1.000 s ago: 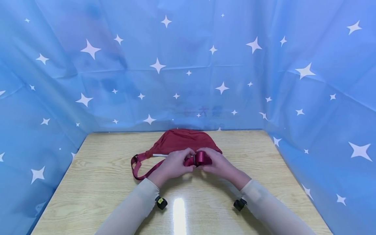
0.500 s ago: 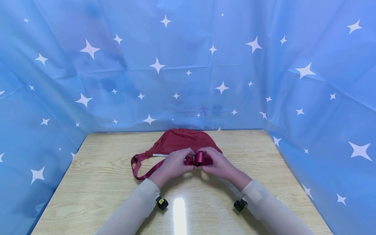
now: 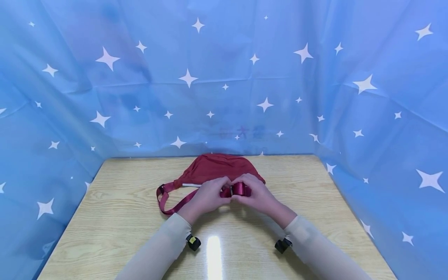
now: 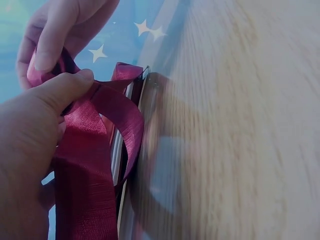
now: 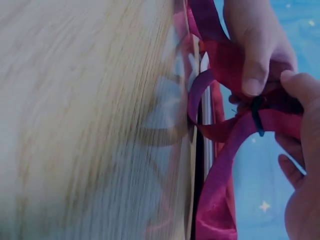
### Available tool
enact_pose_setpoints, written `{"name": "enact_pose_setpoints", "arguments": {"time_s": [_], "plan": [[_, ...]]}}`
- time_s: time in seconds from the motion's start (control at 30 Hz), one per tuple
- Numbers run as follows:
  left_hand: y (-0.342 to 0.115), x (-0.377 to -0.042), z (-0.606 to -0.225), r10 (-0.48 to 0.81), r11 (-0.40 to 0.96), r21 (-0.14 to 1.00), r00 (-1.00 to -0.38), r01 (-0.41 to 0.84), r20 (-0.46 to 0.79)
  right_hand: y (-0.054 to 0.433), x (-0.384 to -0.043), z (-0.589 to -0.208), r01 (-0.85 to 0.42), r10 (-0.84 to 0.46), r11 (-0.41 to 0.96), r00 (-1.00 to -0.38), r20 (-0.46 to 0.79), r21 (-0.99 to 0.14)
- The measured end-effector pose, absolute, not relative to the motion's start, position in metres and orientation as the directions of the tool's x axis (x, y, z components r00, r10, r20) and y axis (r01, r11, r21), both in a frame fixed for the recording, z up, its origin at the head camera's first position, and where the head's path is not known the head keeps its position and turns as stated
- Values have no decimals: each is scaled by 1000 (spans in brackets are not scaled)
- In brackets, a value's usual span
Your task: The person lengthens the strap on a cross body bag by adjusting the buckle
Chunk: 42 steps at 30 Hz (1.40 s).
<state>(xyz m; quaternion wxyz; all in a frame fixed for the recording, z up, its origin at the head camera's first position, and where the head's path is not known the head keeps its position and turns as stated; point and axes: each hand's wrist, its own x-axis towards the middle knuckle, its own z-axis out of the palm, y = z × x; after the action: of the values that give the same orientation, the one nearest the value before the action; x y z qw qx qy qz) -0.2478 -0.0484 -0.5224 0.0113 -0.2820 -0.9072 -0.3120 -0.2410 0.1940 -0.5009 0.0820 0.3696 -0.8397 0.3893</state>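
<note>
A dark red waist bag (image 3: 220,167) lies on the table behind both hands, its long strap (image 4: 85,200) looping out in front of it. My left hand (image 3: 209,194) pinches the strap between thumb and fingers. Close beside it, my right hand (image 3: 258,195) pinches a folded part of the same strap. A thin dark strap slider (image 5: 257,116) sits on the webbing between the two hands in the right wrist view. The webbing hangs in loops below the fingers there. Part of the strap is hidden behind my hands.
The bag's pale zip (image 3: 190,185) shows left of the hands. Another black buckle (image 3: 161,189) sits on the strap's left loop. The wooden table (image 3: 133,233) ends at a blue star-patterned curtain (image 3: 224,97).
My right hand has shifted slightly left, closer to the left hand, and the strap fold at its fingertips has changed shape. The left hand and bag stay nearly still.
</note>
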Motion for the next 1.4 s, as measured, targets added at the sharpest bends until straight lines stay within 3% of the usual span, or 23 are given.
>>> {"name": "enact_pose_setpoints", "arguments": {"time_s": [0.27,0.4,0.83,1.03,1.27,1.4], "plan": [[-53,-247,-522,490,654,567,-851,501,187,204,-238,-497,-528,-475,265,-800,367,-807],[-55,-246,-521,487,654,575,-855,492,178,211,-238,-498,-508,-461,240,-809,363,-827],[-56,-246,-522,474,656,579,-861,484,183,228,-237,-499,-512,-448,334,-825,344,-791],[-55,-245,-521,484,663,554,-853,504,196,226,-239,-495,-553,-522,332,-783,339,-764],[-52,-245,-518,499,668,541,-847,512,184,206,-240,-479,-699,-591,430,-696,407,-571],[-50,-245,-519,503,670,533,-844,516,185,194,-245,-481,-729,-610,489,-679,410,-479]]}}
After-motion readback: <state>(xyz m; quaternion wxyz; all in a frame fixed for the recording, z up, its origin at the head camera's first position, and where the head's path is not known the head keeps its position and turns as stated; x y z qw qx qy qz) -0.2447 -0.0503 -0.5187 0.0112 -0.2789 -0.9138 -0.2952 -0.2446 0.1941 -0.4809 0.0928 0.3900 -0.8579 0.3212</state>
